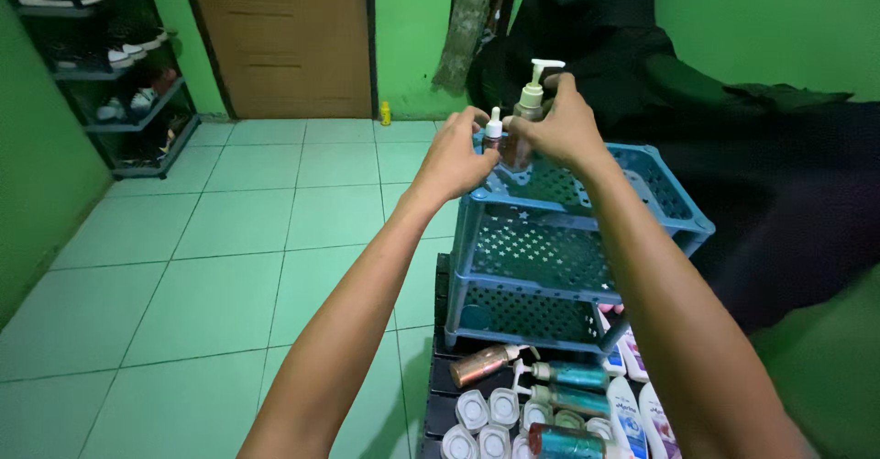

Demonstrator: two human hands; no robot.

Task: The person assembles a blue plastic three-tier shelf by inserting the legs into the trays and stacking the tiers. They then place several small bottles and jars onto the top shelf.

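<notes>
My left hand (456,154) grips a small bottle with a white cap (494,128) at the near left corner of a blue perforated plastic rack (587,239). Right beside it, my right hand (557,127) closes around a pump bottle with a white pump head (533,92). Both bottles are upright over the rack's top shelf, and my fingers hide most of their bodies. The rack has three tiers, and its lower two look bare.
Below the rack, a dark crate (438,395) carries several lying pump bottles (486,364), small white jars (490,415) and white lotion bottles (627,413). Dark cloth (779,175) lies at right. A shoe shelf (110,65) and wooden door (291,37) stand across the tiled floor.
</notes>
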